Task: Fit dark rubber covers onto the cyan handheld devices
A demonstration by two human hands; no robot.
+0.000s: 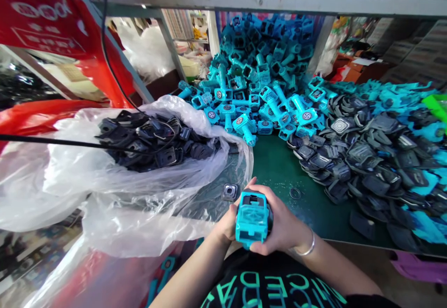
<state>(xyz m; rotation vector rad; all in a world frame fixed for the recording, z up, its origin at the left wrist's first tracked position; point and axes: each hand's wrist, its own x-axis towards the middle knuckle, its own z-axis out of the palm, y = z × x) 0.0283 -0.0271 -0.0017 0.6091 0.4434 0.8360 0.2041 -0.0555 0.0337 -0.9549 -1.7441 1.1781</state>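
Note:
Both of my hands grip one turquoise plastic toy part (252,218) close to my chest, above the near edge of the green table (279,168). My left hand (227,224) wraps its left side. My right hand (282,222), with a silver bangle on the wrist, covers its right side and top. A small dark square piece (230,191) lies on the table just beyond my left thumb, and a thin ring (295,193) lies to the right of my hands.
A clear plastic bag (115,191) full of dark square parts (153,140) sits at my left. A heap of turquoise parts (258,70) fills the back. A spread of dark square covers (370,159) lies at the right. Metal shelf posts (171,47) stand behind.

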